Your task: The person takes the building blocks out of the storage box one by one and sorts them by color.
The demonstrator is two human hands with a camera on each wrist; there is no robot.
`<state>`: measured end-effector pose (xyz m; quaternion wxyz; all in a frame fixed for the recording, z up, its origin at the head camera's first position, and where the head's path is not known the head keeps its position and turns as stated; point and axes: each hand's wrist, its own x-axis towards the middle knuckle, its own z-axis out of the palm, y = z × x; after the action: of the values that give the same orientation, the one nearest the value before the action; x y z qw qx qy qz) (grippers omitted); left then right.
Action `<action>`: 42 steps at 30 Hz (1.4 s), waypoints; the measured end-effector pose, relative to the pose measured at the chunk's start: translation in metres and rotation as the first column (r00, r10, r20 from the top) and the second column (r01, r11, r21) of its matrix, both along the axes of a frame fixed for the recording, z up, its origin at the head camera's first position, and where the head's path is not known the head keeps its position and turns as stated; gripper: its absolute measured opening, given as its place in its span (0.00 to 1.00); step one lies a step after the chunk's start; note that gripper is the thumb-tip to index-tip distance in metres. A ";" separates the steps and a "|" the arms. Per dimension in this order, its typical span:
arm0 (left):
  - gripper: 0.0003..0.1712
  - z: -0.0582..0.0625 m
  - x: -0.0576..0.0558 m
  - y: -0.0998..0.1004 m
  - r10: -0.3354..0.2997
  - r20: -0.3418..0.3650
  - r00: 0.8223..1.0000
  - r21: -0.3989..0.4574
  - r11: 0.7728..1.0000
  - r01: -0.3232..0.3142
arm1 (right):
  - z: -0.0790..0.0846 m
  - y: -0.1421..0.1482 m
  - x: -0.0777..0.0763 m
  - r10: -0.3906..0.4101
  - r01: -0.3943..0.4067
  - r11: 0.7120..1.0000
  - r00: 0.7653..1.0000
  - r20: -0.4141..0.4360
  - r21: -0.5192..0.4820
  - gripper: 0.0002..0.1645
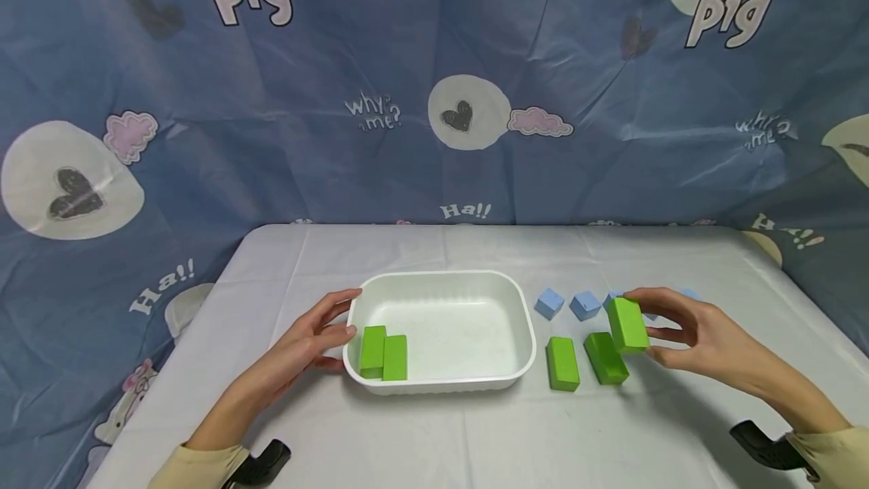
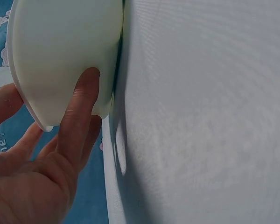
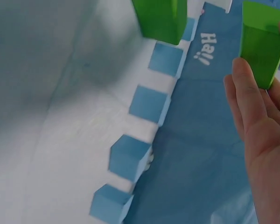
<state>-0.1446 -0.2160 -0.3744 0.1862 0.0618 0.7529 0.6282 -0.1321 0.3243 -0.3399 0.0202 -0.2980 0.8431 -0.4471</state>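
My right hand (image 1: 699, 330) pinches a green rectangular block (image 1: 627, 325) between thumb and fingers, held up over the right side of the table. Beneath and beside it, a second green block (image 1: 606, 358) and a third green block (image 1: 563, 364) lie on the cloth. The held block also shows in the right wrist view, upright at the fingertips (image 3: 241, 67). My left hand (image 1: 299, 349) rests against the left end of a white tray (image 1: 444, 383), its fingers along the outer wall and rim. Inside the tray's near left corner, two green blocks (image 1: 395, 358) stand side by side.
Behind the green blocks runs a row of several small blue cubes (image 1: 549, 303), partly hidden by my right hand. A white cloth (image 1: 462, 436) covers the table. A blue printed curtain (image 1: 407, 172) hangs at the table's back edge.
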 end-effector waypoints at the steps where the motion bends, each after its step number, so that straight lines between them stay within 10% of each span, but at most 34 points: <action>1: 0.32 0.000 0.000 0.000 0.001 0.002 1.000 -0.001 1.000 -0.001 | -0.001 0.002 0.000 -0.002 0.002 1.000 1.000 -0.002 0.006 0.41; 42: 0.32 -0.001 0.000 0.001 -0.006 -0.013 1.000 -0.001 1.000 0.006 | -0.044 0.050 -0.012 0.038 -0.057 0.996 0.970 0.240 0.072 0.41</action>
<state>-0.1448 -0.2150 -0.3750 0.1833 0.0679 0.7543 0.6267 -0.1440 0.3741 -0.3842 0.1437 -0.2610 0.8442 -0.4457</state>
